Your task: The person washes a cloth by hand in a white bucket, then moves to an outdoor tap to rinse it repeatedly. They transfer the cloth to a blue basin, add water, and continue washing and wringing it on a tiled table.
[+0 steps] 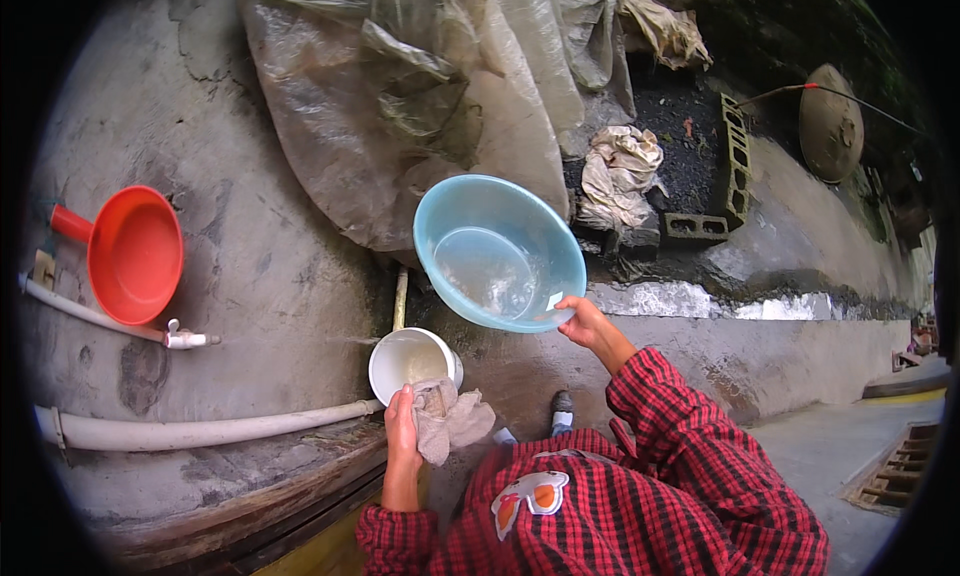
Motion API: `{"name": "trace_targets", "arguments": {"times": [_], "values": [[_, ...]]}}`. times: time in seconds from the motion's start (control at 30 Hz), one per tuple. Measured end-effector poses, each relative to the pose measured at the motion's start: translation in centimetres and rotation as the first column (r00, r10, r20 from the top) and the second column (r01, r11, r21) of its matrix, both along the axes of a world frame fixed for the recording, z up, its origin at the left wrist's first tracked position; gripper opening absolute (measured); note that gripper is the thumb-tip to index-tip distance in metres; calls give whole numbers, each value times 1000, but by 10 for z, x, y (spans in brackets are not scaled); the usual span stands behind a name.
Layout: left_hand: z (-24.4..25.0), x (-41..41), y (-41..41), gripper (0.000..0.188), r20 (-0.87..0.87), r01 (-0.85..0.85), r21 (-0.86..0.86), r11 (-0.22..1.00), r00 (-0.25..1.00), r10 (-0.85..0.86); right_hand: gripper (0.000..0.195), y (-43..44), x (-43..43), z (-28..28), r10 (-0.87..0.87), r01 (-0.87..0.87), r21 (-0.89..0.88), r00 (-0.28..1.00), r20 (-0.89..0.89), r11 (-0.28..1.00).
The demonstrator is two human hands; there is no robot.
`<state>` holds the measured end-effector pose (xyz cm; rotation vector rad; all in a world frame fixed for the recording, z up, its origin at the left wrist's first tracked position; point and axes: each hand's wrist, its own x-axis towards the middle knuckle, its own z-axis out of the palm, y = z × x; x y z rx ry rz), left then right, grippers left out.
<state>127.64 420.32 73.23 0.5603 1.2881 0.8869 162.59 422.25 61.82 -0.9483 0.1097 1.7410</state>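
My right hand [585, 322] grips the rim of a translucent blue plastic basin [487, 265], which is tilted so its inside shows. A wet shine lies on the basin's bottom, and a small white label is on its wall by my fingers. My left hand [403, 426] holds a crumpled pinkish-grey cloth [444, 418] at the near edge of a white bucket [409, 358]. From a white plastic tap [187, 340] on the wall at the left, a thin jet of water runs towards the bucket.
A red plastic dipper [136, 255] hangs on the wall above the tap. White pipes [217, 432] run along the wall. Beyond the basin hangs a large plastic sheet [330, 118]. Hollow blocks [697, 226] and a crumpled pale cloth [619, 172] lie by dark rubble. A floor grate [896, 467] is at the right.
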Motion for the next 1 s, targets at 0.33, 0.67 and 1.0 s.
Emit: {"name": "trace_targets", "arguments": {"times": [0.33,0.67,1.0], "values": [[12,24,10,49,78,39,-11,999,996,-38,56,16,31,17,-233,238,-97,655,-719,966],[15,-33,-23,45,111,-211,-27,977,971,213,33,41,-83,14,169,-176,-23,969,-179,984],[48,-150,-34,48,339,-466,250,849,863,374,31,69,-270,50,327,-394,-74,625,709,916]]}}
